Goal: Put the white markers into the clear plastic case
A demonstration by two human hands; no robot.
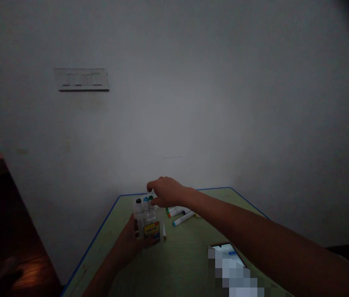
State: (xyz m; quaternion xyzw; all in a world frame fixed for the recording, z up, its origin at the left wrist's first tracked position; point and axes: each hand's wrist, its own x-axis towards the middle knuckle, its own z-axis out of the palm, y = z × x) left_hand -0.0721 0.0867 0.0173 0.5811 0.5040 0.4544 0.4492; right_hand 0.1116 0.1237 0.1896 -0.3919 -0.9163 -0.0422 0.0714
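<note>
My left hand is wrapped around a clear plastic marker case with a yellow and black label, held above the table. Several markers stand in it; a black-capped marker and a blue-capped marker show at the top. My right hand reaches across to the case's top, thumb and forefinger closed around a green-capped marker at its right side. The fingers partly hide that marker. Beside the case, several white markers with coloured ends lie loose, partly behind my right forearm.
The green table has a blue edge and stands against a grey wall. A phone lies at the right front, under my right forearm. A switch panel is on the wall. Dark wooden furniture stands at the left.
</note>
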